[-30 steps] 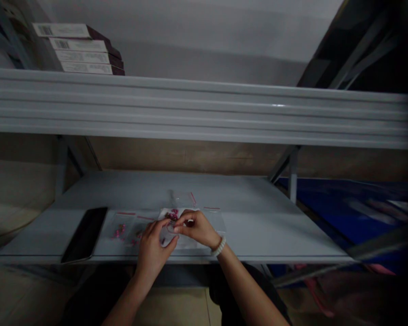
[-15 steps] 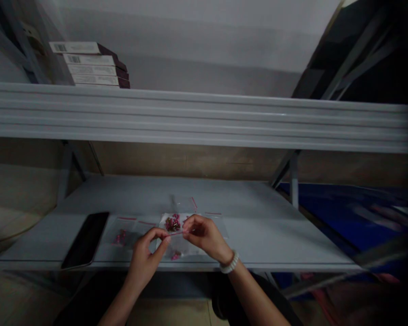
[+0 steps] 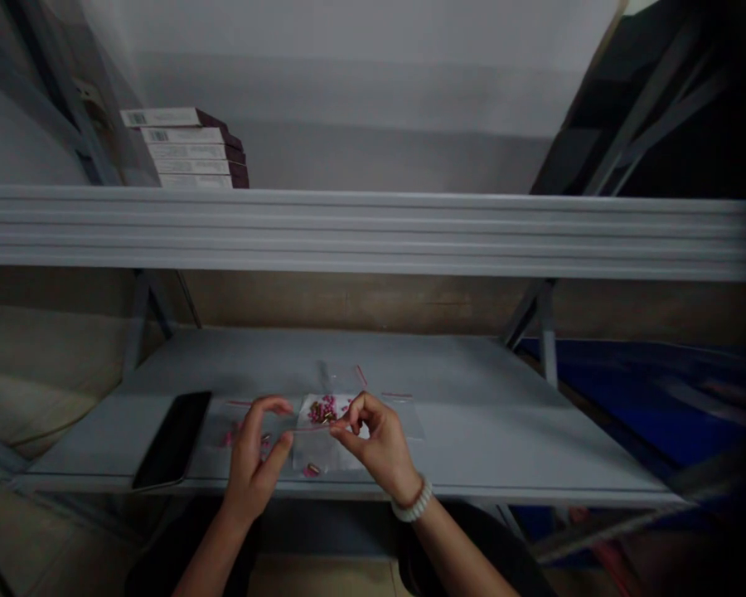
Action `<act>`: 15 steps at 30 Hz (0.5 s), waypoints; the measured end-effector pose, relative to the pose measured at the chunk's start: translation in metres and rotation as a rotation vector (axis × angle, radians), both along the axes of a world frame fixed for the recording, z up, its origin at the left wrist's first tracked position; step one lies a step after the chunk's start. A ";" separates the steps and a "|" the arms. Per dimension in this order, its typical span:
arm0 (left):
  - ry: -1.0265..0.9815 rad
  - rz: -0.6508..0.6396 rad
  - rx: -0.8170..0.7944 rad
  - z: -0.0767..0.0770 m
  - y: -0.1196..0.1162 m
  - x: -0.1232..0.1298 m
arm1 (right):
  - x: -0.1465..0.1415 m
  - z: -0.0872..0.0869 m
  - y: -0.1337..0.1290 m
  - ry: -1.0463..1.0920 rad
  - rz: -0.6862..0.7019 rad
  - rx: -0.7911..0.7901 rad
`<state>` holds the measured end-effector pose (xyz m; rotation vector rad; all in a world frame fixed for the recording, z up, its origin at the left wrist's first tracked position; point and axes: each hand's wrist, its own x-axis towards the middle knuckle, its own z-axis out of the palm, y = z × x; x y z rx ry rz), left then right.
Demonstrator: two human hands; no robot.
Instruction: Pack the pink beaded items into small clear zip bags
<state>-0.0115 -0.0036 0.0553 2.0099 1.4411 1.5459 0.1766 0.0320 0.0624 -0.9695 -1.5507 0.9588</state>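
My right hand (image 3: 382,448), with a pale bracelet at the wrist, pinches the upper edge of a small clear zip bag (image 3: 314,448). A few pink and gold pieces (image 3: 312,470) lie at the bottom of this bag. Beside its left corner my left hand (image 3: 254,460) is open, thumb and fingers apart with a gap between them. Just beyond the bag, a pile of small pink and gold pieces (image 3: 323,409) rests on white paper (image 3: 307,406). Their exact kind is too small to make out. Partly behind my left hand lies another bag holding pink pieces (image 3: 228,437).
A black tablet-like slab (image 3: 172,439) lies at the left of the grey shelf (image 3: 472,414). Clear bags with red strips lie behind the paper and at its right (image 3: 407,414). A grey beam (image 3: 373,232) crosses above, with stacked boxes (image 3: 192,149) over it.
My left hand has let go of the bag's edge and moved left, its fingers spreading. The right hand keeps its pinch. The view has shifted slightly.
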 end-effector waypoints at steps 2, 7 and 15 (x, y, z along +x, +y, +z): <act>0.045 -0.048 0.013 0.005 -0.002 0.002 | -0.003 -0.002 0.000 0.007 0.033 -0.002; 0.262 -0.046 0.031 0.008 -0.004 0.012 | -0.014 -0.003 -0.004 0.002 0.079 0.036; 0.402 0.174 0.047 -0.003 -0.002 0.012 | -0.028 -0.005 -0.008 -0.022 0.077 0.057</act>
